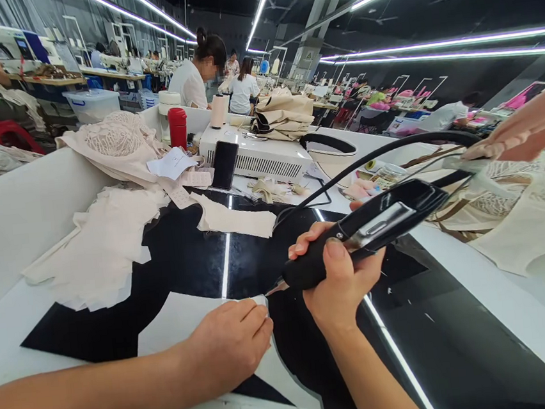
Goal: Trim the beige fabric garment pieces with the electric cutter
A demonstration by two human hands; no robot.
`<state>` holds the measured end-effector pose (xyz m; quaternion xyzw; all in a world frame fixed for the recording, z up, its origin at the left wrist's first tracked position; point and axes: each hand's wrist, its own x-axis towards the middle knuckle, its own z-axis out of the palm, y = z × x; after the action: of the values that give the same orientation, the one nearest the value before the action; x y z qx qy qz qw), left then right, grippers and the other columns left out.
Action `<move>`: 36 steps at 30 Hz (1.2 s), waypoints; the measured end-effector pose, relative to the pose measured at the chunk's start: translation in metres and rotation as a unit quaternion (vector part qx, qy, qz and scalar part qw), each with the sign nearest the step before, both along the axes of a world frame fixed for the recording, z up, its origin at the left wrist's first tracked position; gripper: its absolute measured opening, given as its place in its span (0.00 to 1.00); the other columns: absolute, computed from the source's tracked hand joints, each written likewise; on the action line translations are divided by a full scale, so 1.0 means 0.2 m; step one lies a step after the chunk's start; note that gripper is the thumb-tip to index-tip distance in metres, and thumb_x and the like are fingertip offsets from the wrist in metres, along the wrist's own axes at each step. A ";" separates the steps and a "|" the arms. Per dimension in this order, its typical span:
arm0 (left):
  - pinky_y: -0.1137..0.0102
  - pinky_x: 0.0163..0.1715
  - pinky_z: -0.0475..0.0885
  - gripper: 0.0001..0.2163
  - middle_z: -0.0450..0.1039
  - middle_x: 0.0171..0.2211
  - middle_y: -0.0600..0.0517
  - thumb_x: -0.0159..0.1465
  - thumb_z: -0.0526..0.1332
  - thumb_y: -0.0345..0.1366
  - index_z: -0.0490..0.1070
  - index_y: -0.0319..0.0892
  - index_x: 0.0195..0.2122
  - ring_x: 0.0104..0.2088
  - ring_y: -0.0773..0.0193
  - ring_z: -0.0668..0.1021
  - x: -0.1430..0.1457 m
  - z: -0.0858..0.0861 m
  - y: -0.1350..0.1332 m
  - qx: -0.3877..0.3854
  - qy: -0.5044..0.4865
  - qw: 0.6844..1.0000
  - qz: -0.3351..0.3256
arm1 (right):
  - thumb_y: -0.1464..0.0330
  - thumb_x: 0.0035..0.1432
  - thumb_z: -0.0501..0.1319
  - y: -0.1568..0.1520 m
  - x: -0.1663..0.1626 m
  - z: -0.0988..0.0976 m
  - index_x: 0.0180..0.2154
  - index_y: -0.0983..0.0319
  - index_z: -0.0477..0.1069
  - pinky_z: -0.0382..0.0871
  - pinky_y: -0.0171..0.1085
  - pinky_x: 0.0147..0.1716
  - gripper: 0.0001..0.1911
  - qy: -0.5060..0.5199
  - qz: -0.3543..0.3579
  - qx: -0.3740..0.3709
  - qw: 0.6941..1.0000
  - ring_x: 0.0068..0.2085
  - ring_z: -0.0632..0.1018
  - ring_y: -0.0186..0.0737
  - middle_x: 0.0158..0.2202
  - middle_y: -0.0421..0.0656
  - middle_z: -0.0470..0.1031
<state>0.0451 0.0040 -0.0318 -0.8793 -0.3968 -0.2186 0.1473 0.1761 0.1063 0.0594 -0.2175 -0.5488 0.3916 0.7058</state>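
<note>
My right hand (341, 275) is wrapped around a black corded hand tool (366, 224) with a narrow metal tip, its thumb along the near side. That tip points down-left, close to the edge of a white fabric piece (172, 320) on the glossy black tabletop (186, 258). At this edge my left hand (234, 337) is closed in a pinch on the piece, its fingertips beside the tool tip. Whether the tip touches the fabric I cannot tell. From the right edge, another person's hand (488, 145) reaches to the cable end of the tool.
A pile of cream fabric pieces (97, 240) lies left, and a cream strip (235, 218) behind my hands. Farther back are a phone (225, 164), a white vented box (255, 154) and a red bottle (178, 129). Lace garments (533, 205) are heaped right. A black cable (369, 160) arches across.
</note>
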 end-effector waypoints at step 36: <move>0.68 0.44 0.79 0.09 0.83 0.50 0.42 0.71 0.58 0.24 0.77 0.34 0.49 0.46 0.58 0.83 -0.01 0.07 -0.05 0.056 0.021 0.998 0.036 | 0.69 0.61 0.68 -0.02 -0.01 -0.03 0.53 0.52 0.68 0.75 0.37 0.26 0.19 0.001 0.017 0.023 1.000 0.25 0.76 0.33 0.33 0.33 0.76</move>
<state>0.0440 -0.0056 -0.0169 -0.8591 -0.4119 -0.2170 0.2126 0.1747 0.1023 0.0526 -0.1916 -0.5608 0.3914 0.7040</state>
